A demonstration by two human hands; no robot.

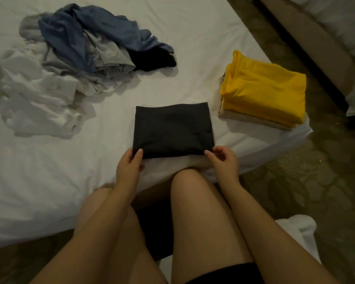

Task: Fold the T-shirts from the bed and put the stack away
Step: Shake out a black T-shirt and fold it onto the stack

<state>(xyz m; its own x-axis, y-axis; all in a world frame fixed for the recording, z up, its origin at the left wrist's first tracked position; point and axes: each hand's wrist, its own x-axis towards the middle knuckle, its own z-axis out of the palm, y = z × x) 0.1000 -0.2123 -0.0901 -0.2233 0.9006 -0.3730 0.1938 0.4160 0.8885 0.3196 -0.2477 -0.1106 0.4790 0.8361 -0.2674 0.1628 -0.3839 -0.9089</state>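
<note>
- The folded black T-shirt lies flat on the bed as a neat rectangle, near the edge and right in front of the seated person's knees.
- The left grip pinches the shirt's near left corner, thumb on top of the cloth.
- The right grip has curled fingers touching the near right corner. I cannot tell whether it is really grasping cloth or only resting against it.
- Judging by the tidy shape, the folding of this shirt looks done, and the step in hand is picking it up for stacking.
- The stack sits at the bed's right corner, well apart from the black shirt (a yellow shirt on top, beige cloth showing beneath).
- The next move calls for lifting both near corners evenly, or sliding the fingers under the shirt, so the fold does not fall open. The shirt then has to travel right and land square on the yellow one.
- The task seems to be in its middle. A heap of unfolded shirts in blue, grey and black waits further up the bed, with a crumpled white garment beside it.
- No brand, label or readable writing shows on any garment.
</note>
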